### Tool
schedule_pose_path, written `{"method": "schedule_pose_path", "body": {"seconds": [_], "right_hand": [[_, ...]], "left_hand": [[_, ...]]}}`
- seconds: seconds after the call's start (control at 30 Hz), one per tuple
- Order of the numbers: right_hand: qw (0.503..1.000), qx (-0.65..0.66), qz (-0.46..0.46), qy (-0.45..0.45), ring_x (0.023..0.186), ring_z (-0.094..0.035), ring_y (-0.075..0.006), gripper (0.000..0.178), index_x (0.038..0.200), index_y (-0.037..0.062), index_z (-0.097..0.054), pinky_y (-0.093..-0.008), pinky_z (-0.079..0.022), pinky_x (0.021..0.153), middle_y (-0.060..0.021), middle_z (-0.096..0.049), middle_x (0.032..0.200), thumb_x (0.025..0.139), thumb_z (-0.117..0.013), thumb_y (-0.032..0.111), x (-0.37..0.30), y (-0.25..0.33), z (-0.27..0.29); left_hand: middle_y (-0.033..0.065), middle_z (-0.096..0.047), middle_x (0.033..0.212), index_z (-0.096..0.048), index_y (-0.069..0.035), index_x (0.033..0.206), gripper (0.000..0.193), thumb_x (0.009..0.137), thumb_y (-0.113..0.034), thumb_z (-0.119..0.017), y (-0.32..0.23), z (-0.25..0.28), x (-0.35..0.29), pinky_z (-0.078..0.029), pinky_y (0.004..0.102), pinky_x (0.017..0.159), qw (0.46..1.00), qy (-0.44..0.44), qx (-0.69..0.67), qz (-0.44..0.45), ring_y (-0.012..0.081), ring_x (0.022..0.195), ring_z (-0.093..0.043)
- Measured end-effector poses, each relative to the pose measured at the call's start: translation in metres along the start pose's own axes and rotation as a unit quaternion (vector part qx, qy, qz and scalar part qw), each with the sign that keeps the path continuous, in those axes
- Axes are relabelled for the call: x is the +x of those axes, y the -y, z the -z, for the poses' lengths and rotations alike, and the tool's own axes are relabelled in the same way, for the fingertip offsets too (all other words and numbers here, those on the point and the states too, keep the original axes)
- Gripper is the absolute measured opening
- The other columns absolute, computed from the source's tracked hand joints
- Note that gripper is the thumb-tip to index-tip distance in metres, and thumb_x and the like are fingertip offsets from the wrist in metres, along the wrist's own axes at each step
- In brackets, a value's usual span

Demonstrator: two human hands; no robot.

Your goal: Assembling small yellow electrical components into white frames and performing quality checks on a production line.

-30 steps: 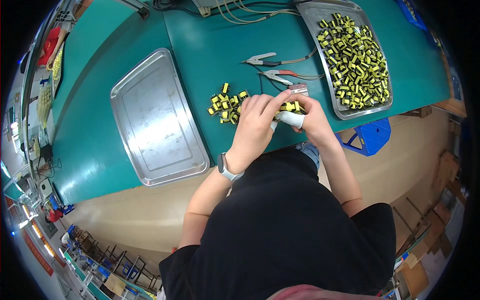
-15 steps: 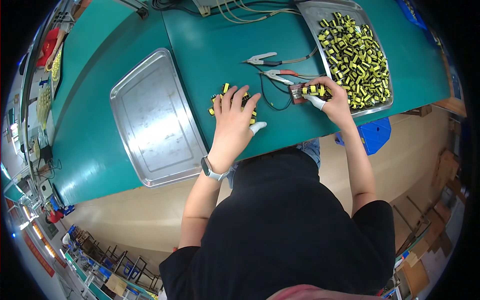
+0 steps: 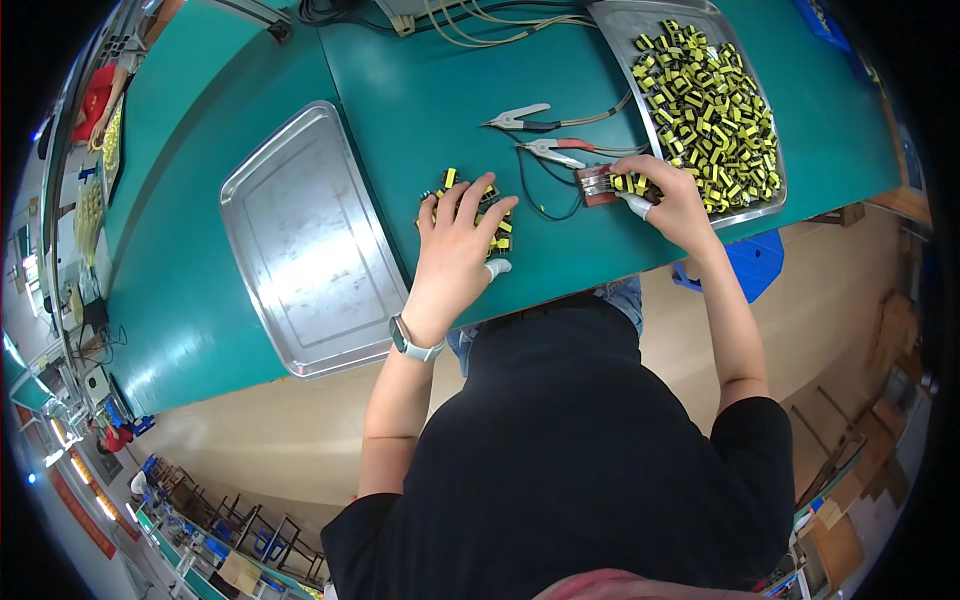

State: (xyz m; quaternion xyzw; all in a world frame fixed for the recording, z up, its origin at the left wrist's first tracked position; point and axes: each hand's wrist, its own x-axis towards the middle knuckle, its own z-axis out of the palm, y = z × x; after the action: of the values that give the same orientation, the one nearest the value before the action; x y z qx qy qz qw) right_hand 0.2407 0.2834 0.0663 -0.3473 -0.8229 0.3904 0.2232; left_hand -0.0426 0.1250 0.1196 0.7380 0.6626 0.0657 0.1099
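My right hand (image 3: 672, 200), with a white cover on its thumb, is closed on a small yellow-and-black transformer (image 3: 626, 184). That part is up against a small reddish-brown block with metal contacts (image 3: 595, 186); whether it touches them I cannot tell. My left hand (image 3: 458, 238), fingers spread and thumb also covered in white, rests over a cluster of similar transformers (image 3: 500, 242) on the green table. It hides part of the cluster. A black-handled clip (image 3: 520, 118) and a red-handled clip (image 3: 558, 150) lie beyond the block, with leads running right.
At the right, a metal tray (image 3: 640, 60) holds a heap of yellow-and-black transformers (image 3: 712, 120). A bare metal tray (image 3: 310, 240) lies left of my left hand. Cables (image 3: 480, 30) and a device (image 3: 410, 12) are at the back. A blue stool (image 3: 752, 265) stands below the table's edge.
My left hand has shifted slightly left and its thumb has drawn in. My right hand has eased a little to the right with the transformer, exposing more of the metal contacts.
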Motion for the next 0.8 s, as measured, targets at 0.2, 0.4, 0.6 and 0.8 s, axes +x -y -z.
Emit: {"method": "schedule_pose_path", "body": {"seconds": [0.2,0.4,0.6,0.8], "right_hand": [[1.0,-0.013,0.001,0.006,0.099,-0.073,-0.0249,0.036,0.113,0.0035,-0.069,-0.0315,-0.056,0.078,-0.0094,-0.074,0.113,0.078,-0.075,-0.003,-0.003,-0.002,0.004],[0.994,-0.013,-0.014,-0.107,0.096,-0.071,-0.0175,0.036,0.115,0.0058,-0.07,-0.0284,-0.055,0.082,-0.0061,-0.073,0.109,0.08,-0.076,-0.001,0.001,-0.005,0.027],[0.912,-0.209,-0.06,-0.347,0.083,-0.066,-0.0123,0.038,0.12,0.0106,-0.07,-0.0275,-0.053,0.072,-0.0029,-0.073,0.114,0.085,-0.073,-0.003,0.01,-0.032,0.088],[0.871,-0.267,-0.113,-0.397,0.116,-0.065,-0.0288,0.037,0.126,0.0063,-0.067,-0.039,-0.05,0.099,-0.0122,-0.069,0.123,0.093,-0.073,0.022,0.026,-0.072,0.107]], "left_hand": [[0.0059,-0.044,0.153,-0.057,-0.023,0.139,0.08,0.066,-0.013,-0.087,-0.003,0.0,0.001,-0.029,0.058,0.116,1.0,0.005,-0.013,0.007,0.0323,0.139,-0.042],[0.0099,-0.045,0.151,-0.059,-0.018,0.136,0.071,0.07,0.005,-0.071,0.0,0.004,0.002,-0.031,0.062,0.114,0.999,0.016,-0.024,-0.016,0.0334,0.136,-0.044],[0.0132,-0.054,0.141,-0.063,-0.014,0.131,0.068,0.069,0.015,-0.059,0.002,0.004,0.008,-0.035,0.0584,0.116,0.996,-0.015,-0.065,-0.054,0.0346,0.129,-0.051],[0.0117,-0.058,0.131,-0.064,-0.012,0.127,0.059,0.074,0.012,-0.061,-0.006,0.003,0.01,-0.036,0.0539,0.117,0.994,-0.001,-0.054,-0.1,0.0316,0.12,-0.058]]}}
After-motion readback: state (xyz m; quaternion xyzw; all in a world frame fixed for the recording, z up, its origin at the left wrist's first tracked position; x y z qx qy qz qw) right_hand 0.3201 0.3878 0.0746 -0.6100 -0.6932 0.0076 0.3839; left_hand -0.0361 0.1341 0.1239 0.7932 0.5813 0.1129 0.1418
